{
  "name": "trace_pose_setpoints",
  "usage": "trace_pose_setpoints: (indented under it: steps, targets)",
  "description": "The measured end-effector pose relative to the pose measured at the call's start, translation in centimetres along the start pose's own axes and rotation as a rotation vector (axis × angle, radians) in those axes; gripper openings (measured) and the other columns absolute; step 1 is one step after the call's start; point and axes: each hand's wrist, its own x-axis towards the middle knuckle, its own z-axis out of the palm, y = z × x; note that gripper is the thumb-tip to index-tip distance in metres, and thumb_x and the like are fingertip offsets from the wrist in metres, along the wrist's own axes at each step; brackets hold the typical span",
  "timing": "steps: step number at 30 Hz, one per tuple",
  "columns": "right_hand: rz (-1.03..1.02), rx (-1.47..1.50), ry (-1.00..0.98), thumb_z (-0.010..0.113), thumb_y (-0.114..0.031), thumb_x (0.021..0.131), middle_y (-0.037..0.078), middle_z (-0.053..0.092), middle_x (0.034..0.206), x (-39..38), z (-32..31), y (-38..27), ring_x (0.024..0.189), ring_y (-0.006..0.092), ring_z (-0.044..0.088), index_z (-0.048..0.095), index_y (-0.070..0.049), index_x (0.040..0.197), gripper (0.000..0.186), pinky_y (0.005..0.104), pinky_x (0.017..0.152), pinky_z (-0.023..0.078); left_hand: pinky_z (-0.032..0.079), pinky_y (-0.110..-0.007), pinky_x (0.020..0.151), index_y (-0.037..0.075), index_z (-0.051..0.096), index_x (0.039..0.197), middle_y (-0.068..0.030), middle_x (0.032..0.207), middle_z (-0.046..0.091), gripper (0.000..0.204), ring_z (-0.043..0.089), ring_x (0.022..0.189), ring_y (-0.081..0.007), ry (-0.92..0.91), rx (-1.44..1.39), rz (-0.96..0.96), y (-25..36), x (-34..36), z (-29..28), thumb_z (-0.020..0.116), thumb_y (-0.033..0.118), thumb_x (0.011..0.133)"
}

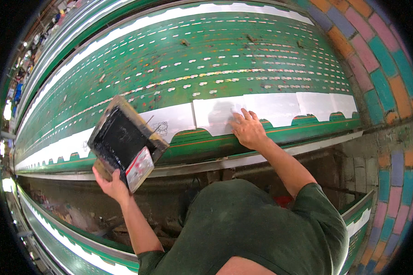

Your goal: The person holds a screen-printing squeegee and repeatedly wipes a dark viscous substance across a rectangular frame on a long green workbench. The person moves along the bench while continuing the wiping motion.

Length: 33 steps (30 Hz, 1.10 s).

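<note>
My left hand [113,185] grips the lower edge of a screen-printing frame [119,133], tilted over the near edge of a long green table. Black ink coats the inside of the frame. A flat piece with a white and red face [140,168] rests at its lower corner by my thumb; I cannot tell what it is. My right hand [250,131] lies with fingers spread on a white cut piece [220,112], cloth or paper. Beside the frame, another white piece [181,118] carries a black line drawing [160,129].
More white pieces with curved cut-outs line both long edges of the green table [170,55]. Rows of small pale marks cover its surface. A metal rail [261,158] runs along the near side. Painted brick [383,59] stands at the right. Another green table [78,245] lies at lower left.
</note>
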Motion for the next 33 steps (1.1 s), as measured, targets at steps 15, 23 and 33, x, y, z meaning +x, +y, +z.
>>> trace_pose_setpoints:
  steps: [15,23,33]
  targets:
    - [-0.333,0.722,0.199,0.070,-0.013,0.109,0.018,0.059,0.165,10.5,4.2,-13.9,0.151,0.0421,0.058,0.060,-0.010,0.161,0.053,0.0549,0.124,0.048,0.038,-0.046,0.134,0.003,0.038,0.177,-0.0175,0.174,0.050,0.100,0.053,0.155,-0.0326,0.178,-0.040,-0.106,-1.2,-3.9,-7.9,0.069,-0.022,0.085]
    - [0.001,1.086,0.208,0.068,-0.016,0.113,0.026,0.062,0.162,-3.3,-1.9,-10.3,0.151,0.0414,0.059,0.056,0.002,0.164,0.056,0.0491,0.127,0.045,0.039,-0.044,0.133,0.000,0.043,0.174,-0.0163,0.170,0.054,0.100,0.054,0.155,-0.0305,-0.286,-0.015,0.011,-1.2,-6.2,9.7,0.075,-0.015,0.081]
    - [0.491,0.782,0.237,0.074,-0.022,0.111,0.025,0.062,0.162,-10.7,-1.6,-6.0,0.152,0.0416,0.056,0.053,0.001,0.166,0.063,0.0523,0.127,0.045,0.046,-0.039,0.126,0.001,0.035,0.179,-0.0183,0.167,0.056,0.102,0.057,0.151,-0.0258,-0.652,-0.400,-0.029,-5.4,-15.3,23.3,0.067,-0.021,0.085]
